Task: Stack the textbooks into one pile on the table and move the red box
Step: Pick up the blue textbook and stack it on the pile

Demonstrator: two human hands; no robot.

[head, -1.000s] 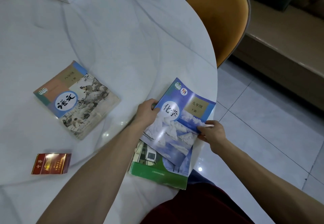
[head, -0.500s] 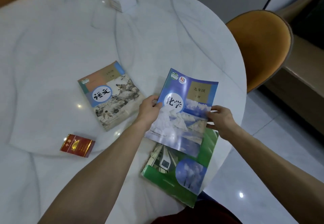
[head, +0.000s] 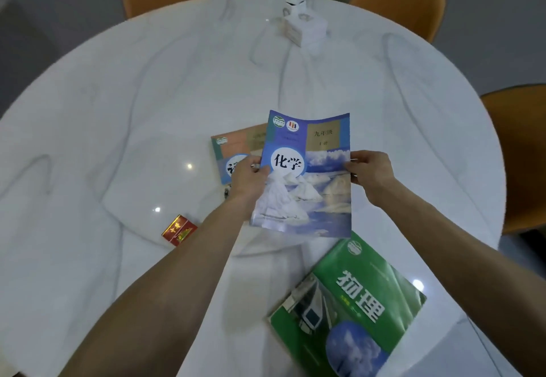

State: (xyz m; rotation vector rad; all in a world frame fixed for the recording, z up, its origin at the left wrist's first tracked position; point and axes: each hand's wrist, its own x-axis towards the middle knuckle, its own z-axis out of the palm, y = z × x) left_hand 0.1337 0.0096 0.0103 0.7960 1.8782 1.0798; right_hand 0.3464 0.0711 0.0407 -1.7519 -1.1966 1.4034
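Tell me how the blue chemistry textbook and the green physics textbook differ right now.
The blue chemistry textbook is held by both hands, left hand and right hand, at its side edges; the green physics textbook lies flat and untouched near the table edge. The chemistry cover shows snowy peaks, the physics cover a train. Both are face up.

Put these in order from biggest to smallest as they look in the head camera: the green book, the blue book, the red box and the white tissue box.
1. Green train-cover textbook, though it lies nearest the camera.
2. Blue iceberg-cover textbook, probably similar in true size.
3. White tissue box, far away.
4. Small red box, close to the tissue box in looks.
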